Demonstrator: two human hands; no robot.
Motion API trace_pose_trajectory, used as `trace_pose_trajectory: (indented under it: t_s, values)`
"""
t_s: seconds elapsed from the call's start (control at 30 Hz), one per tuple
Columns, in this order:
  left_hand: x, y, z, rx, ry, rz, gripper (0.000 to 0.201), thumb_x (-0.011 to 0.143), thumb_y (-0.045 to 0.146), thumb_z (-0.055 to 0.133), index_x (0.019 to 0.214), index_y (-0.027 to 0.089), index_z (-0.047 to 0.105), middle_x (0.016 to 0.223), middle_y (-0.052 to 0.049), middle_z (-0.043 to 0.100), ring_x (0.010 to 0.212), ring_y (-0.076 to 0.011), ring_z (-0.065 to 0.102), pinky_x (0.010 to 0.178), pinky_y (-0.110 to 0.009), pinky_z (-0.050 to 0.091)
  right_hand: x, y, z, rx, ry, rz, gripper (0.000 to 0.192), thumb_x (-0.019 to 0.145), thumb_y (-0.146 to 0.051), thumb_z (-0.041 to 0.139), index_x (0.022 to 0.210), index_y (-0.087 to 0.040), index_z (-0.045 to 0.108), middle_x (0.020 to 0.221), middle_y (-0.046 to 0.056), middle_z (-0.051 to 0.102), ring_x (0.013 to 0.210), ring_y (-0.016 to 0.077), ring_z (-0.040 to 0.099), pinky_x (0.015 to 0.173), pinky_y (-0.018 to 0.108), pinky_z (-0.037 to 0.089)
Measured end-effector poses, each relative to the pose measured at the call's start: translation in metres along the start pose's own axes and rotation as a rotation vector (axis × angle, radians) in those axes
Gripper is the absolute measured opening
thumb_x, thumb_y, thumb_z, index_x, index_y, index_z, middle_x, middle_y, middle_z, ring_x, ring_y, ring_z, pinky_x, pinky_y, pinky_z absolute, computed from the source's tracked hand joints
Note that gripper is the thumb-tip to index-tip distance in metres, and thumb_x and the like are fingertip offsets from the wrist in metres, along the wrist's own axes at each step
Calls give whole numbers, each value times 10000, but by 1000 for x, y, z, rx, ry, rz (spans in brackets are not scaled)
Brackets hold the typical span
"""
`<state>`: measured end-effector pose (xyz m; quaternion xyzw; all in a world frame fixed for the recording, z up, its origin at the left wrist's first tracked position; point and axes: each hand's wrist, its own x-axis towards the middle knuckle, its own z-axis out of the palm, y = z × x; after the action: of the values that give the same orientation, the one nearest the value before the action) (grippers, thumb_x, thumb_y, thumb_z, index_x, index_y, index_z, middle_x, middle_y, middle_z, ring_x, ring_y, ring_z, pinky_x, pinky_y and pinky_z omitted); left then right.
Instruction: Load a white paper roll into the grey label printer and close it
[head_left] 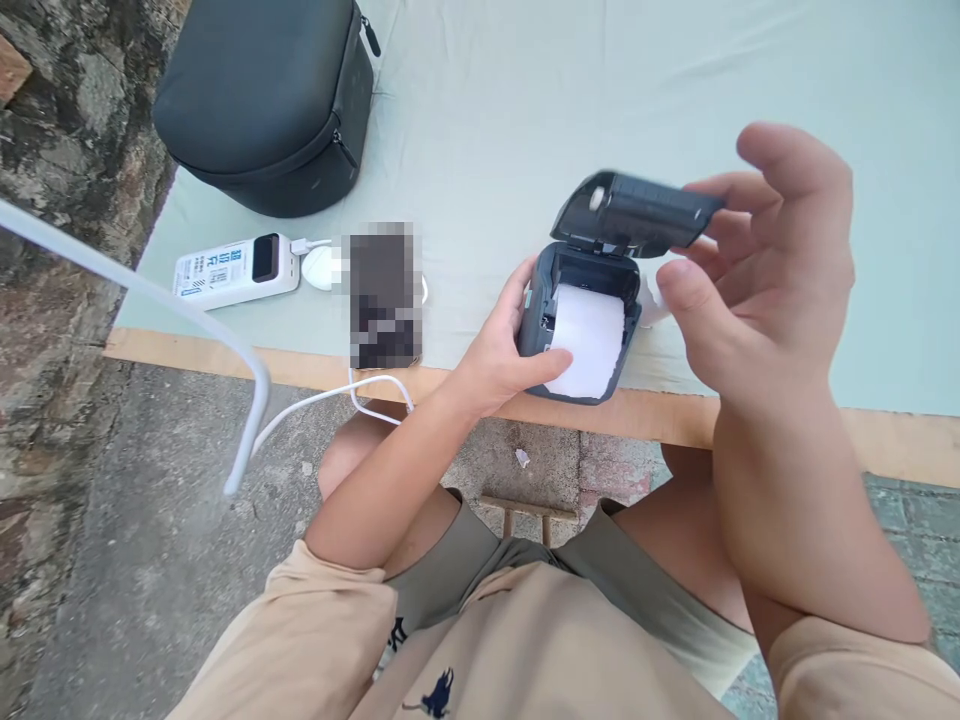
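My left hand [502,360] is closed around the left side of a small black thermal printer [527,340], which tilts up at the table's front edge. Its thumb presses on the white paper roll [589,340] inside the printer's bay. The hinged lid [637,215] stands raised above the bay. At the lid's right end, my right hand [780,260] has its fingers around the edge, with the index finger lifted and the thumb below the lid. Part of a white object [654,303] shows behind the printer, too covered to name.
A black zippered case [262,100] stands at the back left of the cloth-covered table [480,120]. Before it lie a white power bank [240,272] and a blurred dark phone-like slab [384,300]. A white cable [322,395] hangs over the wooden edge; a white rod [150,285] crosses the left.
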<state>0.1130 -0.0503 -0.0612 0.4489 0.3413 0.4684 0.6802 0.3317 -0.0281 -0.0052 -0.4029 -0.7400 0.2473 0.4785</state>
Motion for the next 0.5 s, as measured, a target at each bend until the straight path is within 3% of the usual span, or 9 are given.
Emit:
trace_pose_trajectory:
  t_s: [0.1, 0.2, 0.4, 0.5]
  values:
    - [1, -3, -1, 25, -1, -2, 1304, 634, 596, 992, 1664, 276, 260, 1598, -168, 570, 1418, -447, 644, 1141, -566, 586, -1, 2, 1, -87, 20, -87, 342, 982, -351, 734, 1321, -373, 699, 1268, 68, 685, 1228, 219, 725, 915, 362, 667]
    - [1, -6, -4, 54, -19, -15, 1353, 619, 619, 985, 1685, 300, 215, 1636, -169, 537, 1408, -455, 643, 1082, -557, 610, -2, 6, -2, -163, -41, -164, 272, 930, -262, 755, 1198, -304, 732, 1205, 84, 665, 1219, 243, 715, 955, 427, 666]
    - [0, -8, -9, 24, -105, 41, 1415, 592, 620, 990, 1681, 301, 146, 1633, -172, 549, 1435, -464, 626, 1116, -575, 604, -6, -6, -8, -222, -259, -176, 230, 938, -322, 763, 1152, -274, 695, 1352, 105, 605, 1285, 249, 676, 977, 427, 674]
    - [-1, -6, -6, -50, -128, 58, 1213, 714, 694, 891, 1644, 326, 206, 1595, -152, 582, 1422, -459, 649, 1080, -573, 624, -8, -18, -6, -214, -305, -187, 144, 1006, -348, 687, 1126, -268, 694, 1429, 94, 603, 1334, 256, 671, 1073, 470, 650]
